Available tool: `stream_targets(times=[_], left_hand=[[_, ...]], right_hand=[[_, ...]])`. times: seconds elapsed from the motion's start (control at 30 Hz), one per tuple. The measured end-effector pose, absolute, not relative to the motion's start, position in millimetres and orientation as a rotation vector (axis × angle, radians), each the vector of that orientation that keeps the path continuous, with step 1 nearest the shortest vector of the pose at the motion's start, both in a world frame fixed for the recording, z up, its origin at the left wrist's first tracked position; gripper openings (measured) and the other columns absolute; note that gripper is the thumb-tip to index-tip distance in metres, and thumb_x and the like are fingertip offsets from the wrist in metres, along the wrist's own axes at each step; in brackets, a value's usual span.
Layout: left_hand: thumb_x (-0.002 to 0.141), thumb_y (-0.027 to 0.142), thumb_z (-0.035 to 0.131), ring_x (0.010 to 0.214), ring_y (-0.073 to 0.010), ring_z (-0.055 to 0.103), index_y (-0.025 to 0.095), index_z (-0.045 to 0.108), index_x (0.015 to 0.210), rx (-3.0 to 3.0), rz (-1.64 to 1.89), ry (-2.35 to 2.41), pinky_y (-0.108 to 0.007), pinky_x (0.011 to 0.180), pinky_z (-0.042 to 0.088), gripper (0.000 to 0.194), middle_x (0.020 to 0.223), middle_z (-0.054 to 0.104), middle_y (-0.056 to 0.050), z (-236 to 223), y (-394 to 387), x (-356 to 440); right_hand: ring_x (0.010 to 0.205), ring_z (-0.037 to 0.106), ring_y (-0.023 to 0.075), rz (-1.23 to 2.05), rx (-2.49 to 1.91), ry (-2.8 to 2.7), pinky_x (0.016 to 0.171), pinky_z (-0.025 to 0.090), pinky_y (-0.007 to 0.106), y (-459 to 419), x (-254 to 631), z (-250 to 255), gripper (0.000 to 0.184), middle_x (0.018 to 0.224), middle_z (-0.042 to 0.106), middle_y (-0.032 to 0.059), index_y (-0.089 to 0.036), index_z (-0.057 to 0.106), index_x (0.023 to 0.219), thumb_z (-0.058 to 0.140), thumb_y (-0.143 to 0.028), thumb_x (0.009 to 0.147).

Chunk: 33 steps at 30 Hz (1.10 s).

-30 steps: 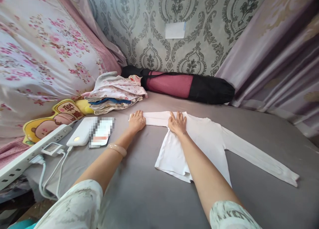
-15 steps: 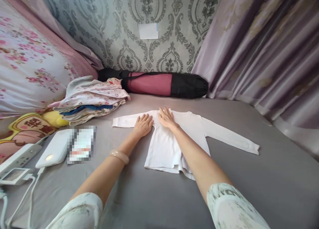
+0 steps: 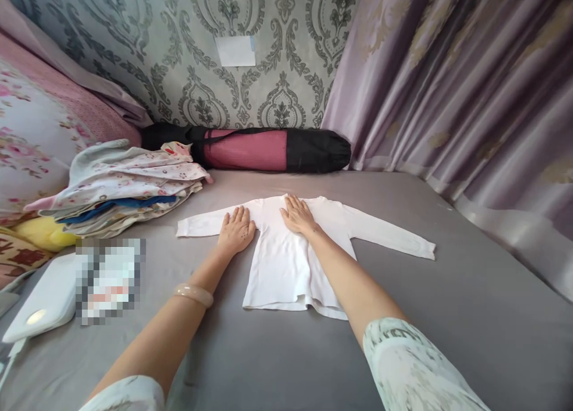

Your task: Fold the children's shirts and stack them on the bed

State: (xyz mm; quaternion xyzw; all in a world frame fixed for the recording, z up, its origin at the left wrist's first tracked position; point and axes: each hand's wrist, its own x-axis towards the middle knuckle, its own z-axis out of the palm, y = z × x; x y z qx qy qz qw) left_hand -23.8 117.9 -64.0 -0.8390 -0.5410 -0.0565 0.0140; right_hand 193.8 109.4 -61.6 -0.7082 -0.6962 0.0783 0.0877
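Note:
A white long-sleeved shirt (image 3: 277, 268) lies spread on the grey bed sheet (image 3: 447, 339), both sleeves stretched out to the sides. My left hand (image 3: 238, 229) rests flat on the left sleeve close to the armpit, fingers apart. Flat on the upper chest just below the neckline is my right hand (image 3: 298, 214), its fingers extended. A fold runs down the middle of the shirt to the hem, where the cloth ripples. My right forearm covers part of the shirt's right side.
A pile of folded clothes (image 3: 120, 181) sits at the back left. Against the wall lies a black and pink rolled bag (image 3: 246, 150). A white power bank (image 3: 47, 297) with a cable and a blurred phone (image 3: 111, 283) are at the left. Curtains (image 3: 425, 89) hang on the right.
The view has swung to the right. My left hand has slid from the left cuff along the sleeve toward the armpit. My right hand has moved from the shoulder area onto the upper chest.

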Motion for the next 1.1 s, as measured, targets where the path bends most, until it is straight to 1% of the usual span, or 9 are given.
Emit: stream_targets(times=[0.13, 0.23, 0.3, 0.47, 0.67, 0.77, 0.9, 1.0, 1.1], left_hand=[[0.092, 0.033, 0.038, 0.139, -0.0296, 0.033, 0.009, 0.049, 0.132, -2.569, -0.499, -1.512, -0.044, 0.113, 0.027, 0.048, 0.147, 0.041, -0.019, -59.4, 111.0, -30.7], [0.094, 0.030, 0.034, 0.124, -0.0255, 0.051, 0.016, 0.061, 0.115, -2.686, -0.575, -1.382, -0.038, 0.106, 0.038, 0.037, 0.130, 0.058, -0.014, -56.5, 107.7, -33.4], [0.096, 0.030, 0.031, 0.118, -0.0229, 0.056, 0.018, 0.063, 0.113, -2.750, -0.559, -1.383, -0.035, 0.103, 0.042, 0.038, 0.125, 0.062, -0.011, -56.3, 107.4, -32.4], [0.097, 0.033, 0.029, 0.138, -0.0250, 0.037, 0.014, 0.048, 0.138, -2.741, -0.395, -1.486, -0.042, 0.115, 0.027, 0.049, 0.147, 0.045, -0.013, -59.1, 110.7, -26.5], [0.098, 0.035, 0.023, 0.144, -0.0244, 0.026, 0.013, 0.039, 0.145, -2.798, -0.183, -1.543, -0.044, 0.117, 0.020, 0.054, 0.154, 0.033, -0.012, -61.8, 115.9, -25.2], [0.098, 0.036, 0.026, 0.143, -0.0240, 0.029, 0.013, 0.042, 0.141, -2.779, -0.250, -1.526, -0.042, 0.117, 0.021, 0.052, 0.152, 0.037, -0.012, -61.9, 116.1, -26.3], [0.096, 0.039, 0.033, 0.136, -0.0260, 0.036, 0.012, 0.050, 0.131, -2.683, -0.481, -1.472, -0.040, 0.111, 0.029, 0.047, 0.144, 0.045, -0.016, -58.3, 111.1, -28.4], [0.096, 0.038, 0.034, 0.125, -0.0281, 0.044, 0.013, 0.054, 0.124, -2.611, -0.645, -1.447, -0.042, 0.105, 0.033, 0.043, 0.132, 0.052, -0.017, -54.0, 104.9, -30.7], [0.096, 0.036, 0.034, 0.116, -0.0302, 0.047, 0.015, 0.059, 0.115, -2.551, -0.719, -1.471, -0.045, 0.098, 0.035, 0.038, 0.122, 0.056, -0.017, -50.3, 96.3, -33.8]], right_hand=[[0.147, 0.012, 0.0174, 0.340, -2.054, -2.038, 0.118, 0.007, 0.034, 105.5, 197.2, -51.2, 0.065, 0.160, 0.018, 0.0068, -0.009, 0.022, 0.152, 0.018, -0.045, 0.098], [0.146, 0.013, 0.0142, 0.327, -2.057, -1.917, 0.117, 0.011, 0.026, 94.6, 208.5, -40.5, 0.065, 0.160, 0.019, 0.0076, -0.008, 0.022, 0.152, 0.012, -0.043, 0.099], [0.147, 0.013, 0.0151, 0.240, -2.116, -1.842, 0.117, 0.010, 0.027, 82.8, 222.4, -36.4, 0.063, 0.160, 0.020, 0.0086, -0.007, 0.023, 0.151, 0.012, -0.040, 0.099], [0.147, 0.011, 0.0216, 0.105, -2.394, -1.727, 0.118, 0.008, 0.039, 51.6, 269.9, -41.8, 0.064, 0.160, 0.018, 0.0118, -0.006, 0.023, 0.151, 0.015, -0.041, 0.099], [0.147, 0.009, 0.0244, 0.141, -2.508, -1.729, 0.117, 0.010, 0.047, 41.7, 298.2, -58.9, 0.067, 0.161, 0.012, 0.0099, -0.008, 0.020, 0.152, 0.013, -0.047, 0.099], [0.147, 0.010, 0.0240, 0.119, -2.496, -1.720, 0.117, 0.009, 0.048, 43.1, 298.3, -62.6, 0.066, 0.161, 0.012, 0.0098, -0.009, 0.020, 0.153, 0.013, -0.046, 0.099], [0.147, 0.012, 0.0227, 0.162, -2.428, -1.690, 0.117, 0.010, 0.046, 43.5, 299.4, -58.5, 0.062, 0.160, 0.016, 0.0096, -0.012, 0.024, 0.152, 0.018, -0.043, 0.099], [0.145, 0.018, 0.0213, 0.159, -2.348, -1.600, 0.115, 0.017, 0.040, 36.6, 302.6, -50.1, 0.059, 0.159, 0.022, 0.0117, -0.009, 0.027, 0.150, 0.021, -0.036, 0.098], [0.137, 0.035, 0.0225, 0.073, -2.257, -1.472, 0.110, 0.028, 0.036, 15.3, 306.2, -42.1, 0.055, 0.150, 0.040, 0.0150, -0.008, 0.037, 0.144, 0.031, -0.027, 0.093]])
